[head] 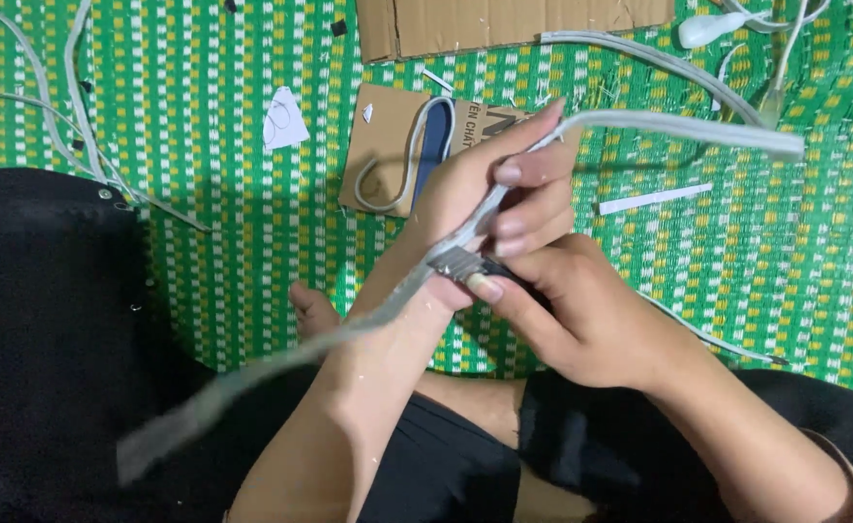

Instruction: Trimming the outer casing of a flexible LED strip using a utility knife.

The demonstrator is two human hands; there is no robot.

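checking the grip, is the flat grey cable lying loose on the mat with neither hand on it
No, the left hand grips the flat grey cable above the green mat.

The light on my green woven mat (233, 194) is even and fairly bright, with only soft shadows beneath my hands. The flat grey cable (252, 373) smears into motion blur at both ends. My black clothing (49, 339) shows as a dark, detailless mass. No glare.

The mat (233, 174) is woven in green, yellow and white checks; pale grey strip (659, 124) and cables (49, 107); brown cardboard (504, 19) at its top edge; white paper scrap (284, 118); black clothing (49, 320) at its bottom left corner
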